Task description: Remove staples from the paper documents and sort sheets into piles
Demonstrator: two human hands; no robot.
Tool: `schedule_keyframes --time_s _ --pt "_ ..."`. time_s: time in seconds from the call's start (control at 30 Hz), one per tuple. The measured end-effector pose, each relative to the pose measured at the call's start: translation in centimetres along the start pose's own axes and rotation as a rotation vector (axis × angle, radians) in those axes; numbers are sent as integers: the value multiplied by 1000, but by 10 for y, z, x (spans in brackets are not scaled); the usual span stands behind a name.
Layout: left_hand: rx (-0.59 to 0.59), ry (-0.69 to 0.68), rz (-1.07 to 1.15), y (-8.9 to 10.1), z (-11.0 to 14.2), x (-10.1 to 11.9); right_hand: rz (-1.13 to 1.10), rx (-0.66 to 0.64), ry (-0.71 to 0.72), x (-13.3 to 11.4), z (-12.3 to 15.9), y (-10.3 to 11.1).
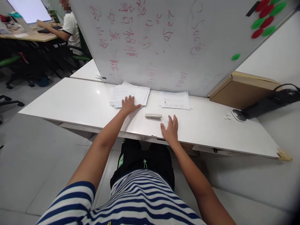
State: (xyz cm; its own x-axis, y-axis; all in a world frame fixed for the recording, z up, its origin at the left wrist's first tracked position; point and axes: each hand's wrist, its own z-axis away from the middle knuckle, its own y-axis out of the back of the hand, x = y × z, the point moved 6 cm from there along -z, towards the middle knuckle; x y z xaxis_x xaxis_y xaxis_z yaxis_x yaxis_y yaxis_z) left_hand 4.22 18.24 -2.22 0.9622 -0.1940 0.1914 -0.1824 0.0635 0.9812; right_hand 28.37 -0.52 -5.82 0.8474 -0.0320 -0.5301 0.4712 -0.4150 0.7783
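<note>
My left hand [128, 105] rests with spread fingers on the near edge of a loose, uneven pile of printed papers [138, 93]. On the white table, my right hand [171, 128] lies open, fingers apart and nothing in its grasp. Between the two hands sits a pale beige stapler [153, 116], lying lengthwise and touched by neither. A second, neater stack of papers [175, 100] lies beyond the right hand, close to the foot of the whiteboard.
A whiteboard [173, 59] with red writing and magnets stands along the table's [206, 125] far side. At the right are a cardboard box [243, 87], a black device [269, 100] and small white earbuds [227, 117]. Another person [73, 31] sits at a desk back left.
</note>
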Motion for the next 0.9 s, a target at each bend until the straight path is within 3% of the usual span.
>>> schedule_keyframes --time_s 0.4,0.5,0.6,0.7,0.77,0.9 --pt "135 71 37 11 9 -6 -55 37 10 2 2 2" --pt "181 96 106 26 5 -21 -86 47 8 3 2 3" --pt "329 102 205 54 16 -32 -192 81 -2 3 3 8" --pt "478 63 251 71 55 -21 -504 61 -74 3 8 17" --pt "481 -44 246 65 93 2 -840 -54 -173 -3 16 21" --pt "502 -550 192 28 185 72 -1396 -459 -375 -33 47 29"
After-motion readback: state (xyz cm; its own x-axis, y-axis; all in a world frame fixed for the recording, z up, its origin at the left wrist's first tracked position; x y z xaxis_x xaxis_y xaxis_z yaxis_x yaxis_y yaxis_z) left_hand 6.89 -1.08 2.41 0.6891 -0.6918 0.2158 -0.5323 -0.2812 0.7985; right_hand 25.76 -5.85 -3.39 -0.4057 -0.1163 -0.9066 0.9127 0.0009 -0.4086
